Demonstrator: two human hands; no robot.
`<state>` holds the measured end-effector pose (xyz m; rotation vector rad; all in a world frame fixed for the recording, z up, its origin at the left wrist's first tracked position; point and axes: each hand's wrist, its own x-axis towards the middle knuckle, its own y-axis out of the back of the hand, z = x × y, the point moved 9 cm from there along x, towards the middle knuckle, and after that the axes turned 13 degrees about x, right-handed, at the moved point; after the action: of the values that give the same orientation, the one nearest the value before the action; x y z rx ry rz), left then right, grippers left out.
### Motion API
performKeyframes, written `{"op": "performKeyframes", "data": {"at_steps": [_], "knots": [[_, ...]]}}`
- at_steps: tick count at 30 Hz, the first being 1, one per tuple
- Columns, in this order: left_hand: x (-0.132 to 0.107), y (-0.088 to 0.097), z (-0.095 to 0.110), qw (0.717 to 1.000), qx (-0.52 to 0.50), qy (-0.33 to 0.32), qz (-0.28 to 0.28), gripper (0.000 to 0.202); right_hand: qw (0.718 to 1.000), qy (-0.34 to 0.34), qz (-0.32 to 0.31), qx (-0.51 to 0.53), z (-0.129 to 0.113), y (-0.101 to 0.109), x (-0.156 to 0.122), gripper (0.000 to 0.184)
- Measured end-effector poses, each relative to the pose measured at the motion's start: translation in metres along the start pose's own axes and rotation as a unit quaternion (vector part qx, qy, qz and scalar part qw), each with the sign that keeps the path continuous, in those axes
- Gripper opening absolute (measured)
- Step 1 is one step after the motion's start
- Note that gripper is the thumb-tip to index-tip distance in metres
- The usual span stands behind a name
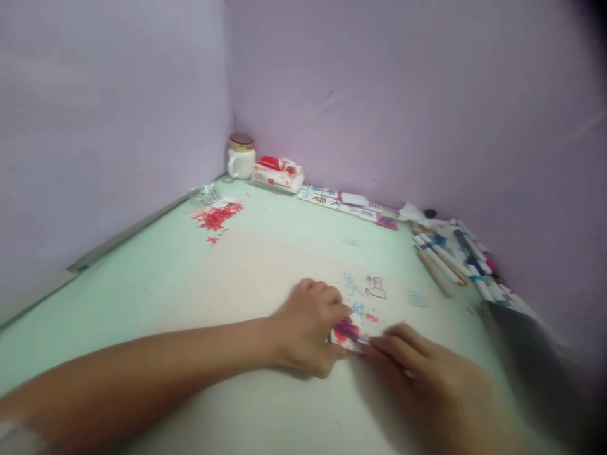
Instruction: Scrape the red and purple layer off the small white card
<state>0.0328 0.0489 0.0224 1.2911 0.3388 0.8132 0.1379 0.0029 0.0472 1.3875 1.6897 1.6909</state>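
Observation:
My left hand (308, 325) rests on the pale green table (142, 297) with its fingers curled, pinching the edge of a small white card with red and blue marks (348, 333). My right hand (427, 373) comes in from the lower right and its fingers are closed on a thin tool (363, 341) whose tip touches the same card. The tool is blurred and mostly hidden by the fingers. Blue and black characters (367, 287) are drawn on the table just beyond the card.
A pile of red scraps (217, 217) lies at the back left. A white lidded mug (241, 157) and a red-and-white packet (277, 174) stand in the corner. A row of printed cards (346, 205) lines the back wall. Several markers (455, 256) lie at right.

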Motion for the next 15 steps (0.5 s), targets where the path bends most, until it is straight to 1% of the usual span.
{"op": "performKeyframes", "data": {"at_steps": [3, 5, 7, 10, 15], "knots": [[-0.0001, 0.0001, 0.0, 1.0, 0.002, 0.001, 0.0, 0.039, 1.0, -0.01, -0.003, -0.003, -0.0013, -0.0022, 0.0027, 0.028], [0.0, -0.0005, 0.0001, 1.0, 0.003, 0.001, -0.002, 0.039, 1.0, -0.018, 0.006, -0.01, -0.0024, -0.0019, 0.005, 0.029], [0.0003, -0.0009, 0.0001, 1.0, 0.005, 0.002, -0.004, 0.04, 1.0, -0.022, 0.002, -0.016, -0.0034, -0.0035, 0.0068, 0.03], [0.0008, -0.0008, -0.0002, 1.0, 0.008, 0.003, -0.006, 0.04, 1.0, -0.019, -0.012, -0.017, -0.0035, -0.0067, 0.0071, 0.029], [0.0009, -0.0015, -0.0001, 1.0, 0.009, 0.003, -0.023, 0.039, 1.0, -0.015, -0.009, -0.02, -0.0064, -0.004, 0.0071, 0.03]]}}
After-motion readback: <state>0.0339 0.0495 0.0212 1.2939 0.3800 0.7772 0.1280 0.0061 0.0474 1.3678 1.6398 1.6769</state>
